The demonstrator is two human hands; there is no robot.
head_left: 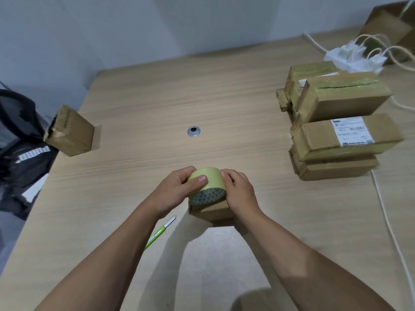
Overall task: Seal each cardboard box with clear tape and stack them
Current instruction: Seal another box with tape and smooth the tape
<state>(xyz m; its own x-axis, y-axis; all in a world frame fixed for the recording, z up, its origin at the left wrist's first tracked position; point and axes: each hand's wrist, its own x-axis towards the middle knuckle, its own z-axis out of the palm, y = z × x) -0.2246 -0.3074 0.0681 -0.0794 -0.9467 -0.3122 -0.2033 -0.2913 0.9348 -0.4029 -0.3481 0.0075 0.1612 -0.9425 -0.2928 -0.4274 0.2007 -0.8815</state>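
Note:
A small cardboard box (pixel 211 211) sits on the wooden table (pixel 157 97) in front of me. A yellowish roll of tape (pixel 207 184) rests on top of it. My left hand (pixel 177 189) grips the roll, thumb across its outer face. My right hand (pixel 238 191) curls over the roll's right side and the box beneath; which of the two it holds I cannot tell. At the right, taped boxes stand in a stack (pixel 336 140), with two more taped boxes (pixel 325 93) behind. A lone box (pixel 71 131) stands at the left table edge.
A green utility knife (pixel 160 232) lies near my left wrist. A metal grommet (pixel 193 131) is set in the table's middle. A white power strip with plugs and cables (pixel 354 57) lies far right, one cable (pixel 386 221) running along the right side. A black bag (pixel 22 142) sits left.

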